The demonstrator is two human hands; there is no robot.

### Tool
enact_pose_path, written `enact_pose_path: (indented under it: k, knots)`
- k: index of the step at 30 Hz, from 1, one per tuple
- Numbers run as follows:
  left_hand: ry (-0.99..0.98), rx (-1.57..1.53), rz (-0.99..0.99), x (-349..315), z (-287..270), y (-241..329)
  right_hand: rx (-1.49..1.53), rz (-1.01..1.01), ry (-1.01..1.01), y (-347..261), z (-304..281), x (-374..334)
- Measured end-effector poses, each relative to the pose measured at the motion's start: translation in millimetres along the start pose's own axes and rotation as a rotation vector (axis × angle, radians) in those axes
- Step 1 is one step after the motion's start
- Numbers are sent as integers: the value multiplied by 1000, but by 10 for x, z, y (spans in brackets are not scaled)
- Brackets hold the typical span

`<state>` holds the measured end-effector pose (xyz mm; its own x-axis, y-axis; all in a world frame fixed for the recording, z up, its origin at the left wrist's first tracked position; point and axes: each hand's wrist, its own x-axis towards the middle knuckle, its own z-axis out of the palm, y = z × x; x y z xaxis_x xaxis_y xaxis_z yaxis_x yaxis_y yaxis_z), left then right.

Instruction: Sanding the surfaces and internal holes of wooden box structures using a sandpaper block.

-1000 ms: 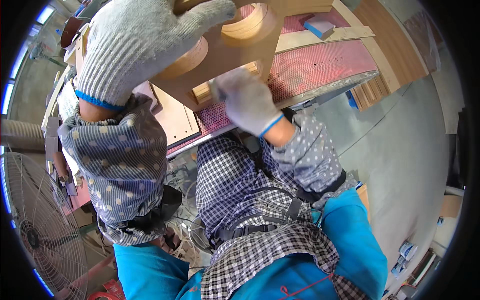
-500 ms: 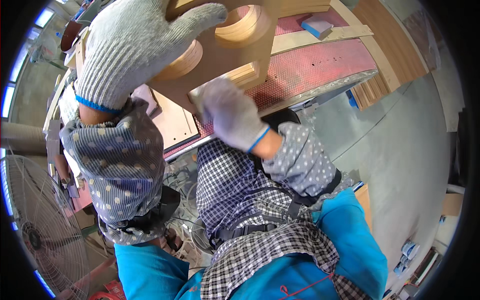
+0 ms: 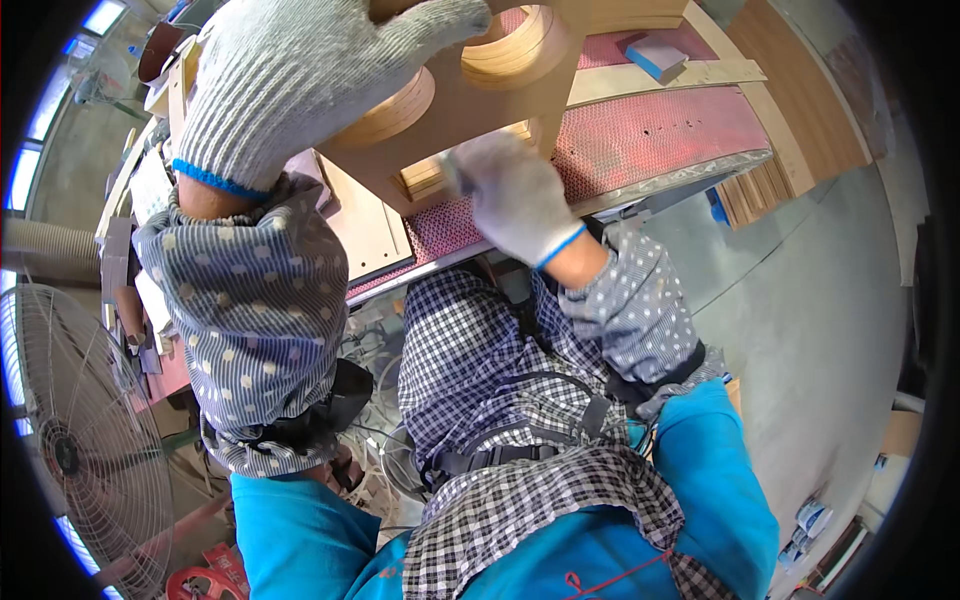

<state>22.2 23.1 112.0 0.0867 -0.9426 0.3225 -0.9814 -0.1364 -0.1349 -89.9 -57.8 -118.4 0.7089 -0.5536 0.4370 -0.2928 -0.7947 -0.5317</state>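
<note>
A thick wooden board [image 3: 455, 122] with round holes and a rectangular cutout stands tilted on the pink mesh-covered bench. Layered lines show on the inner walls of its openings. My left hand [image 3: 300, 85], in a white knitted glove, grips the board's upper left part, its thumb stretched across the face; the other fingers are mostly hidden. My right hand [image 3: 520, 200], also gloved, is at the right end of the rectangular cutout with its fingers curled together. Something greyish shows at the fingertips, too blurred to name.
On the bench [image 3: 660, 130] lie a blue-and-white block [image 3: 655, 60] and pale wood strips. A flat panel [image 3: 360, 225] with small holes rests beside the board. Stacked brown boards [image 3: 760, 190] stand at the right, a wire-caged fan [image 3: 80, 450] at the lower left.
My right hand has moved slightly right and uncovered more of the rectangular cutout. The whole view has shifted a little; my left hand keeps its grip on the board.
</note>
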Motion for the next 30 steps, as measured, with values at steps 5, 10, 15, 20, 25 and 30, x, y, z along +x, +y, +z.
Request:
enact_pose_path:
  k: [5,10,15,20,25,30]
  knots:
    - [41,-169,74,144,220,-187,-414,-119,112,-241,418,-105]
    - [105,-278,107,220,398,-264,-100,166,-16,140,-25,13]
    - [72,-288,76,215,370,-222,-337,-64,87,-197,415,-114]
    - [147,-207,125,174,349,-248,-300,-137,131,-251,484,-165]
    - [61,-181,109,202,362,-224,-389,-125,131,-183,659,-171]
    - [-42,-204,37,224,311,-238,-329,-121,148,-142,771,-110]
